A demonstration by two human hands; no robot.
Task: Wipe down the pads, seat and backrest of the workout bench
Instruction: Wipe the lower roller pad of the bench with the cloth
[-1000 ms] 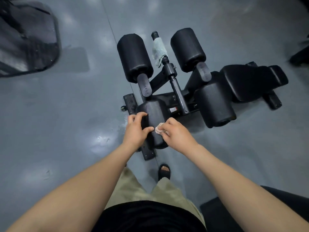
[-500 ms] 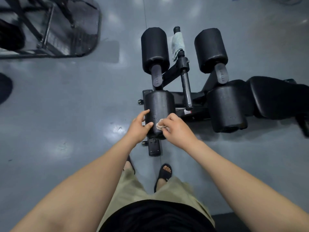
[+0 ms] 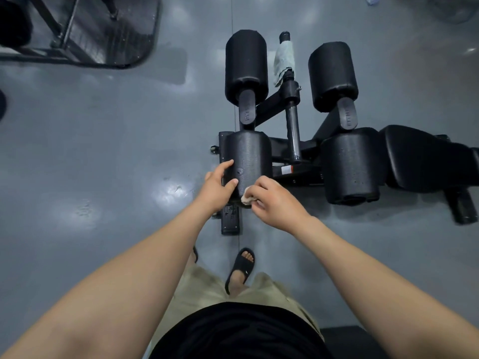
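The workout bench [image 3: 295,177] lies low on the grey floor [image 3: 103,177], seen from above; its four black roller pads stand in two pairs around a central metal post [image 3: 293,130]. The left hand [image 3: 216,189] grips the near-left pad [image 3: 247,159] — fingers curled round its left flank, thumb laid on its face; the right hand [image 3: 274,200] pinches a small pale cloth [image 3: 247,198] against that pad's lower end, fingers bunched so that only a corner of the cloth shows, the rest hidden under the palm. The bench's foot bar [image 3: 229,224] juts out below the pad, its upper part covered by the left wrist.

The near-right pad [image 3: 351,164] sits well apart to the right; beside it the padded seat [image 3: 420,156] runs off the right edge, so the backrest cannot be made out. The far-left pad [image 3: 246,66] and far-right pad [image 3: 333,73] stand beyond; a grey-green towel [image 3: 283,60] is wrapped round the top of the post between them.

At the upper left a dark metal frame [image 3: 103,29] is cut off by the edge — what it belongs to cannot be told. Below the arms show beige shorts [image 3: 207,288], a black top [image 3: 233,332] and one foot in a black sandal [image 3: 242,265]; the other foot is almost wholly hidden behind the left forearm.
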